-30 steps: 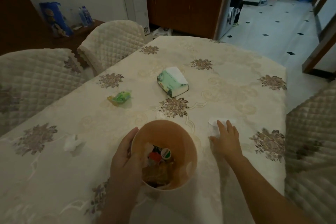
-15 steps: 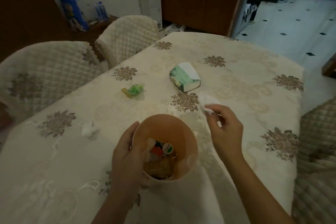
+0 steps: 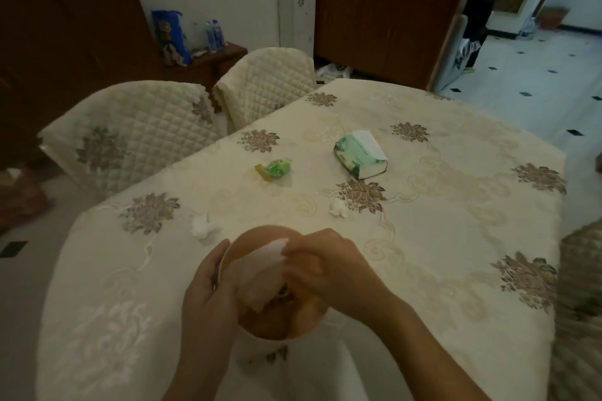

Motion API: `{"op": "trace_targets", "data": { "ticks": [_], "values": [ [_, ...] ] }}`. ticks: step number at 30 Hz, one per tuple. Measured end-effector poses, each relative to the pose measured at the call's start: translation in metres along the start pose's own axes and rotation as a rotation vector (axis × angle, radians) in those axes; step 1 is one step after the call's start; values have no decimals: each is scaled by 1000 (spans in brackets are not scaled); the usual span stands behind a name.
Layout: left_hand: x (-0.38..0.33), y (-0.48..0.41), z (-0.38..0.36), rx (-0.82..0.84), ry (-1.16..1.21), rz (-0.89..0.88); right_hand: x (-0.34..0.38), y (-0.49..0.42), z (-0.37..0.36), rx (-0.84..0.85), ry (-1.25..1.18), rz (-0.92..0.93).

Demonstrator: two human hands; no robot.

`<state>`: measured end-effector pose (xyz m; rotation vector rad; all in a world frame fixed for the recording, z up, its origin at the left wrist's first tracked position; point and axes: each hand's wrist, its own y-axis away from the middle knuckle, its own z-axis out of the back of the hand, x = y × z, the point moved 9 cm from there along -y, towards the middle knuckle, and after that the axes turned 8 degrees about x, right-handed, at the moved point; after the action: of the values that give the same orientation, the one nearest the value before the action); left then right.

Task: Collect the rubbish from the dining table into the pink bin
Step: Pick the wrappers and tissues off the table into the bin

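The person is mid-drop: the right hand (image 3: 321,262) hovers over the pink bin (image 3: 277,322), fingers pinched on a white tissue (image 3: 265,273) that hangs into its mouth. The left hand (image 3: 208,296) is wrapped around the bin's side, steadying it at the near edge of the dining table (image 3: 456,238). Next, I'd judge, the pinch must loosen, then a reach for the crumpled tissues (image 3: 201,225) (another (image 3: 337,208) lies further right) and the green wrapper (image 3: 275,169).
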<state>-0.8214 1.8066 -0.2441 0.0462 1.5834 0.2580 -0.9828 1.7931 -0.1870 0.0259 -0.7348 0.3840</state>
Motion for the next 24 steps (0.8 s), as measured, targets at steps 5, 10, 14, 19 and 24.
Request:
{"op": "trace_targets", "data": {
  "ticks": [5,10,14,19,24],
  "values": [
    [0,-17,22,-100,45,-3,-96,-21,28,-335,-98,-292],
    [4,-36,39,-195,107,-7,-188,-57,2,-275,61,-466],
    [1,-46,49,-252,124,-31,-227,-83,-24,-127,171,-521],
    [8,-52,61,-298,83,-29,-235,-91,-32,-170,184,-452],
    [7,-47,58,-277,62,-45,-200,-81,-14,-334,87,-373]
  ]
}}
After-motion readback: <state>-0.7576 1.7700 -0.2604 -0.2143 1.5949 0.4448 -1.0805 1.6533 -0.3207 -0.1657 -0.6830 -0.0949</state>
